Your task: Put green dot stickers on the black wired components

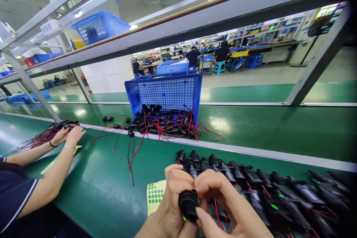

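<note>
A black cylindrical part point(188, 204) with a stepped, round end is held close in front of me. My left hand point(174, 202) has its fingers wrapped round it. From the other side my right hand point(223, 200) closes in, its thumb tip against the part and its index finger bent over the top. Whatever else may lie between the right fingertips is hidden. A pale yellow sheet of green round stickers point(155, 194) lies on the table, partly behind my left hand. Rows of similar black parts with red wires point(245, 176) spread to the right, several bearing a green dot.
A blue crate point(167, 91) lies on its side ahead, black wired parts point(164, 122) spilling onto the green table point(111, 182). At left, a co-worker's hands point(68, 135) handle a similar pile beside another sticker sheet. A metal shelf beam point(178, 18) crosses overhead, carrying a blue basket point(97, 28).
</note>
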`<state>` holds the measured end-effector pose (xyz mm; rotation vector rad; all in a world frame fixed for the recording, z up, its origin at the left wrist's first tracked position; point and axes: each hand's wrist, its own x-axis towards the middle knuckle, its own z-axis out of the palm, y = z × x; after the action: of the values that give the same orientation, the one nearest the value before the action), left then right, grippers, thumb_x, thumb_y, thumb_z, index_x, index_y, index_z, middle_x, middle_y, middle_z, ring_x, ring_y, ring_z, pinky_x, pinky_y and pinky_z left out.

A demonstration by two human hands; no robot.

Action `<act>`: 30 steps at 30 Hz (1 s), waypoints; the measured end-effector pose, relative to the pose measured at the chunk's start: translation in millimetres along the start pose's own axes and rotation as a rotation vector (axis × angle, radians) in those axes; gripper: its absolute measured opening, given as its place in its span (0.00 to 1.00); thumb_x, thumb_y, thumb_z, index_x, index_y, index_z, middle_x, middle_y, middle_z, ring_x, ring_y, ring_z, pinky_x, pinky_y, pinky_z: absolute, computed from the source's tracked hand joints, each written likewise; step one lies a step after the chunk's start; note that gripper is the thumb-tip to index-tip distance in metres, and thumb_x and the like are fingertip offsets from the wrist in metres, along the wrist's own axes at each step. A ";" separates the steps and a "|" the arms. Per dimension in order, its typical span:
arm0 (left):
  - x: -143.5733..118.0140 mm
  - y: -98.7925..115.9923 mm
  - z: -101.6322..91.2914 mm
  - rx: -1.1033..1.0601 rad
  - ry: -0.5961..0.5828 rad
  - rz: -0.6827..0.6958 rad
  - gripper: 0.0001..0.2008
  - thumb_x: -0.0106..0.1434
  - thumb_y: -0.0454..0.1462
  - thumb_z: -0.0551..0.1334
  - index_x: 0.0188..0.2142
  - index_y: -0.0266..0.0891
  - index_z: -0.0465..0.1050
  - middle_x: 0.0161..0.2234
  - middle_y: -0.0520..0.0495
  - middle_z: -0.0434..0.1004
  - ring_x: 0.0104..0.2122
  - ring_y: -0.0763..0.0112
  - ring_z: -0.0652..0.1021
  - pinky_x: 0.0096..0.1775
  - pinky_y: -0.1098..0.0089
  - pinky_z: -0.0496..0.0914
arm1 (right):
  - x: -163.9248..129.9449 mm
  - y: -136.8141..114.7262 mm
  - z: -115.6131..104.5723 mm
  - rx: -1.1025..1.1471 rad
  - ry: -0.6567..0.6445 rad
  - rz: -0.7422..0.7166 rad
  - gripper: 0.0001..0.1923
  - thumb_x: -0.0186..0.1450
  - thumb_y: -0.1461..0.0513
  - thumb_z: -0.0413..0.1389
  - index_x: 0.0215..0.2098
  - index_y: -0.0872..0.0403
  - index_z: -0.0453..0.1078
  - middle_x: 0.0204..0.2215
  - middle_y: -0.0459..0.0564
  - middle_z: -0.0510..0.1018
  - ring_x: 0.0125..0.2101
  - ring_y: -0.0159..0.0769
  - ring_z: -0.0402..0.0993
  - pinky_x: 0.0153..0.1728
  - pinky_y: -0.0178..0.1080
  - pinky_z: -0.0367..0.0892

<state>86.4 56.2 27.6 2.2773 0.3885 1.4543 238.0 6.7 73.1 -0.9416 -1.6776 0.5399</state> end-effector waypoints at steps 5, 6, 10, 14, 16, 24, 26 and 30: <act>1.3 -5.2 -1.7 -0.126 -0.113 -0.054 0.09 0.72 0.43 0.50 0.49 0.46 0.58 0.38 0.45 0.66 0.40 0.59 0.69 0.49 0.52 0.65 | -0.5 7.5 6.4 0.236 -0.034 0.252 0.08 0.62 0.65 0.55 0.39 0.47 0.64 0.28 0.38 0.64 0.25 0.29 0.63 0.27 0.30 0.65; 0.7 -7.1 -1.3 -0.202 -0.107 -0.113 0.10 0.72 0.45 0.51 0.48 0.45 0.60 0.39 0.45 0.65 0.40 0.59 0.68 0.45 0.55 0.66 | -0.1 8.9 6.0 0.258 -0.047 0.278 0.06 0.64 0.63 0.54 0.39 0.47 0.64 0.29 0.39 0.63 0.26 0.30 0.63 0.28 0.30 0.65; 1.8 -8.5 -5.9 -0.585 -0.117 -0.434 0.16 0.65 0.49 0.61 0.43 0.41 0.62 0.39 0.46 0.63 0.38 0.64 0.68 0.42 0.62 0.65 | 5.3 10.2 -1.7 0.158 -0.131 0.261 0.08 0.67 0.62 0.54 0.45 0.47 0.68 0.33 0.42 0.68 0.31 0.32 0.68 0.33 0.32 0.70; 4.2 -6.5 -17.0 -0.817 -0.224 -0.594 0.21 0.52 0.35 0.64 0.44 0.39 0.61 0.37 0.50 0.66 0.37 0.68 0.67 0.40 0.67 0.62 | 10.5 11.5 -10.5 -0.079 -0.313 0.100 0.26 0.64 0.69 0.57 0.59 0.44 0.67 0.39 0.44 0.71 0.33 0.30 0.74 0.36 0.33 0.73; 2.4 -7.9 -20.1 -0.846 -0.249 -0.635 0.23 0.46 0.32 0.62 0.43 0.40 0.59 0.36 0.52 0.67 0.35 0.70 0.67 0.38 0.69 0.60 | 11.4 14.3 -12.5 -0.143 -0.342 0.012 0.29 0.64 0.71 0.57 0.60 0.42 0.67 0.40 0.44 0.71 0.34 0.29 0.76 0.36 0.31 0.74; 3.9 9.7 -23.2 -0.756 -0.119 -0.673 0.26 0.62 0.43 0.58 0.59 0.38 0.63 0.51 0.42 0.68 0.53 0.53 0.67 0.55 0.56 0.60 | 9.2 25.4 -13.0 -0.415 -0.086 -0.298 0.21 0.68 0.66 0.59 0.58 0.48 0.67 0.39 0.46 0.77 0.37 0.31 0.79 0.35 0.29 0.75; 7.4 17.3 -22.9 -0.709 -0.120 -0.688 0.25 0.65 0.44 0.57 0.60 0.38 0.64 0.53 0.41 0.68 0.55 0.51 0.67 0.57 0.54 0.60 | 9.5 26.6 -10.5 -0.465 -0.040 -0.355 0.18 0.69 0.65 0.56 0.57 0.50 0.67 0.37 0.47 0.78 0.35 0.31 0.80 0.35 0.29 0.75; 12.3 23.6 -20.4 -0.650 -0.099 -0.708 0.20 0.67 0.41 0.54 0.56 0.39 0.67 0.51 0.42 0.71 0.53 0.53 0.69 0.55 0.56 0.62 | 12.3 27.0 -5.8 -0.529 0.026 -0.445 0.12 0.71 0.65 0.52 0.52 0.53 0.68 0.36 0.49 0.79 0.33 0.30 0.81 0.33 0.29 0.75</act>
<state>73.3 44.7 56.3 1.4638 0.5257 0.9124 250.8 31.8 61.8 -0.8893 -1.9716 -0.2270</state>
